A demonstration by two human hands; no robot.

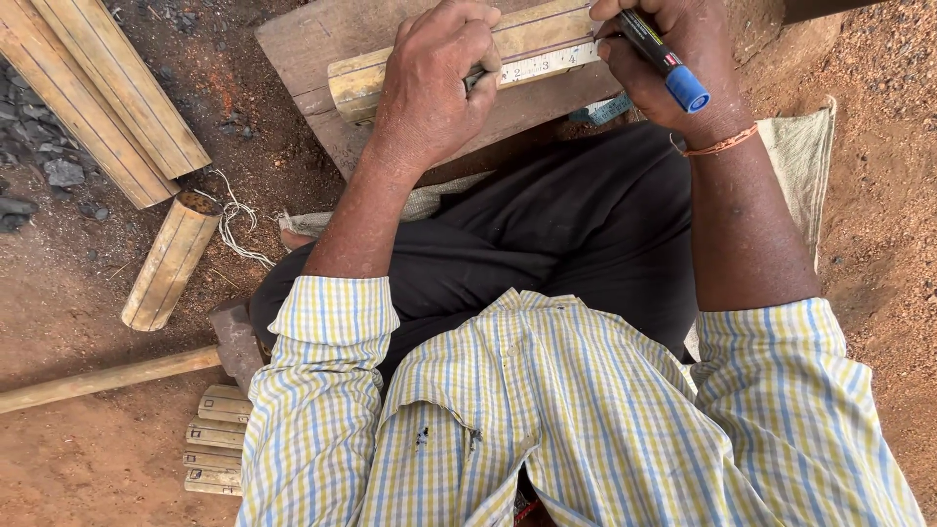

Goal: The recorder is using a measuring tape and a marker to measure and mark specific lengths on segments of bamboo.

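A measuring tape [547, 64] lies flat along a bamboo piece [439, 60], a pale band with dark marks on it, running between the two hands. A short end of blue-green tape [600, 109] shows just below the plank's edge. There are no packages or containers in view.

The bamboo piece rests lengthwise on a wooden plank [322, 39], which sits on the dirt ground [98, 303] in front of the person's lap.

The left hand [434, 83] is curled down over the bamboo piece and the measuring tape, fingers closed on them and pressing them to the plank. The right hand [683, 68] is closed around a black marker [659, 54] with a blue cap end, its tip pointing at the measuring tape near the bamboo's right part. An orange thread [717, 146] circles the right wrist.

To the left on the ground lie split bamboo slats [107, 98], a short bamboo tube [168, 263] beside a bit of white string [234, 229], a hammer [146, 366] with a wooden handle, and a stack of small cut bamboo pieces [217, 439] just below its head. A woven sack [800, 156] lies under the person's legs.
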